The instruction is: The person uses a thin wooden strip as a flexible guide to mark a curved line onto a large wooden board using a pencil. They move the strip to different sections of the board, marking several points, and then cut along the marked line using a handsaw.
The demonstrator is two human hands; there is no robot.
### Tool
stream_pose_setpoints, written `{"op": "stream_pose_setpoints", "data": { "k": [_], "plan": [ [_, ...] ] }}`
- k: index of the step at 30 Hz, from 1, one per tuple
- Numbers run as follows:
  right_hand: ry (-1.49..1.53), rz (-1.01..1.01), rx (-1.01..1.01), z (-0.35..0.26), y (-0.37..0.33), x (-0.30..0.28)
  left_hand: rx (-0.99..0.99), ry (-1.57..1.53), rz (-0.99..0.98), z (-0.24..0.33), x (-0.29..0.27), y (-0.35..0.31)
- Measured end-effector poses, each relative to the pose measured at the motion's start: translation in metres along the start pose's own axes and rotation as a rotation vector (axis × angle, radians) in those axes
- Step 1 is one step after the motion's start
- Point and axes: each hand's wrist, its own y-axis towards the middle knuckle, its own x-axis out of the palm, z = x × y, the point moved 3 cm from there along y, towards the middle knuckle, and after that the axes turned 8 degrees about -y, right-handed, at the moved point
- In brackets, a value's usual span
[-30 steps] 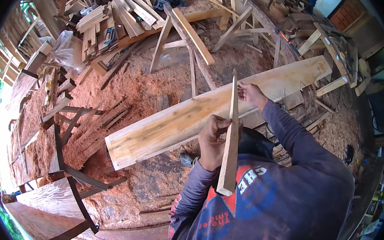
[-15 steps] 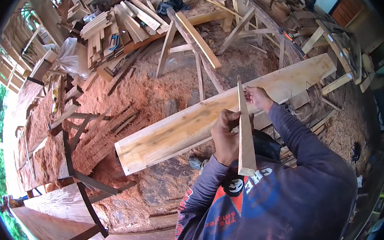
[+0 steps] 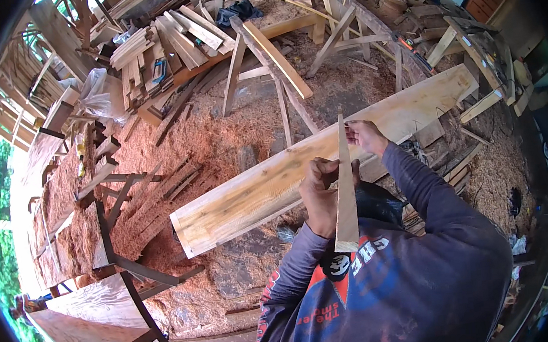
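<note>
A narrow wooden strip (image 3: 346, 204) is held up lengthwise in front of my chest, one end close to my shirt and the other pointing away. My left hand (image 3: 320, 196) grips it from the left side, fingers curled and thumb against its edge. Farther along, my right hand (image 3: 366, 137) pinches it near the far end, and the strip partly hides those fingertips. Beneath both hands a long, wide pale board (image 3: 243, 193) with darker grain streaks stretches from lower left to upper right.
Sawhorse-like trestles (image 3: 280, 92) stand ahead, with a stack of planks (image 3: 187, 38) beyond. Shavings (image 3: 206, 138) cover much of the floor. At the left is a bench (image 3: 65, 248) heaped with shavings; a wooden frame (image 3: 476, 62) leans at the right.
The strip's near end has swung slightly left, and both hands keep their hold on it. The whole view has shifted a little.
</note>
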Motion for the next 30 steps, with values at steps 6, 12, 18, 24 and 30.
{"op": "stream_pose_setpoints", "data": {
  "k": [6,12,18,24,30],
  "plan": [
    [-0.111,0.066,-0.028,0.002,0.005,0.002,-0.009,0.013,0.007,-0.005,-0.007,0.000],
    [-1.523,0.137,-1.081,-0.012,0.000,0.038,-0.143,-0.018,0.045,0.012,-0.058,-0.001],
    [-1.499,-0.180,-1.266,-0.014,0.017,0.077,-0.184,-0.075,0.114,0.028,-0.157,-0.021],
    [-1.518,-0.334,-1.300,-0.015,-0.020,0.117,-0.011,-0.224,0.370,0.053,-0.230,-0.065],
    [-1.399,-0.337,-1.323,-0.041,-0.024,0.107,0.048,-0.305,0.590,0.032,-0.257,-0.096]
  ]
}}
